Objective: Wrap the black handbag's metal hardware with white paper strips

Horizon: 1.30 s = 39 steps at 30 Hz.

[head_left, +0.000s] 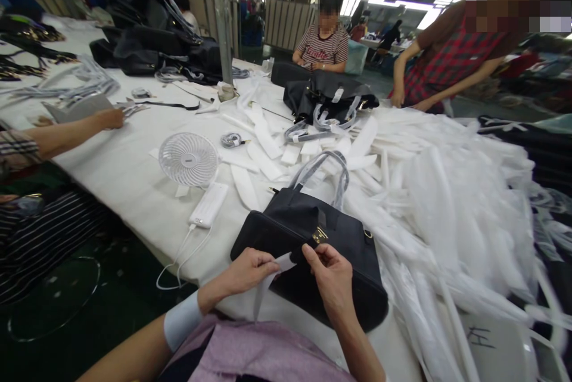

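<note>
while lying flat at the near edge of the white table [129, 173], one black handbag [308, 251] with two wrapped handles [324, 170] and one gold clasp [319, 235] sits under both hands. left hand [250, 269] closed in a pinch on one white paper strip [272, 278], against the bag's front. right hand [333, 278] curled narrow, fingertips pinching at the bag's flap just below the clasp. to the left, one small white fan [188, 159], one white power bank [208, 205] with one cable [179, 263]. to the right, a heap of white wrappers [447, 203], too many to count. farther back, a second black bag [328, 96], and three other people around the table.
</note>
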Motion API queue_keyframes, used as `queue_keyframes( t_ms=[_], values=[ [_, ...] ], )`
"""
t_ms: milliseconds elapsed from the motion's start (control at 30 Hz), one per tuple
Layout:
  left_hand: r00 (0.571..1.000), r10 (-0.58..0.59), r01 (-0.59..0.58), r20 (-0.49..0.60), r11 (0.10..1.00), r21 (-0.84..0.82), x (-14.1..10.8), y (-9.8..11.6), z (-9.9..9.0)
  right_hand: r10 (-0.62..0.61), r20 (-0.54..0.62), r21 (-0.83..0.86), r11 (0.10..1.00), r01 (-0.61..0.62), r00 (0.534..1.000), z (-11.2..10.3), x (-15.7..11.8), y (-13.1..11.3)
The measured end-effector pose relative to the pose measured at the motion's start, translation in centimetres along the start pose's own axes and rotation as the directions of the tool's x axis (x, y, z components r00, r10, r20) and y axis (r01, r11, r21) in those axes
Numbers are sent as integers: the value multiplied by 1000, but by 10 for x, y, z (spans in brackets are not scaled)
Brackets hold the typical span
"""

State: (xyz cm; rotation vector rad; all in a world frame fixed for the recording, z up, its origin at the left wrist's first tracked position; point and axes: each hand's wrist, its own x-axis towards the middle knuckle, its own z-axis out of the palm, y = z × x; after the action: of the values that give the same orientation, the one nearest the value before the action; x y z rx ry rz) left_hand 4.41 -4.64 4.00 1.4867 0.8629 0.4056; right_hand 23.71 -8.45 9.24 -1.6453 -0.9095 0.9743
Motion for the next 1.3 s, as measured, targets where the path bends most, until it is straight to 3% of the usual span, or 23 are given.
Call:
queue_keyframes(
  t_ms=[133,267,433,533,633,733,767,800,900,967,1100,1300],
  values=[
    [999,-43,42,-4,987,-152,0,6,4,-23,-9,-40,999,23,1000,4,-1,3],
    [994,-108,93,-17,919,-382,-2,12,14,5,0,-31,999,-5,1000,14,-8,9],
    [993,-93,53,-67,892,-450,-4,19,19,92,174,-18,996,-90,980,14,-12,6],
    [992,-80,30,-100,903,-429,-6,28,12,264,266,109,947,-301,927,2,0,-9],
    [996,-57,23,-70,911,-412,-12,43,2,414,330,290,811,-509,848,-8,22,-28],
    [1000,-20,14,-13,924,-382,-18,55,-6,485,470,335,675,-657,738,-6,40,-41],
    [1000,-21,20,3,928,-371,-20,57,-7,472,503,332,668,-666,724,-3,43,-43],
    [999,-30,34,16,931,-363,-21,57,-9,441,516,332,688,-645,735,0,45,-44],
    [996,-79,89,42,934,-347,-22,50,-12,297,446,348,812,-469,844,7,40,-43],
    [995,-97,100,26,937,-335,-21,44,-13,236,405,329,864,-382,883,10,33,-42],
    [995,-93,82,-28,961,-262,-19,41,-12,192,374,262,917,-302,907,9,22,-38],
    [999,2,-4,-35,998,-60,-18,53,-11,140,346,157,966,-205,928,6,18,-35]
  ],
)
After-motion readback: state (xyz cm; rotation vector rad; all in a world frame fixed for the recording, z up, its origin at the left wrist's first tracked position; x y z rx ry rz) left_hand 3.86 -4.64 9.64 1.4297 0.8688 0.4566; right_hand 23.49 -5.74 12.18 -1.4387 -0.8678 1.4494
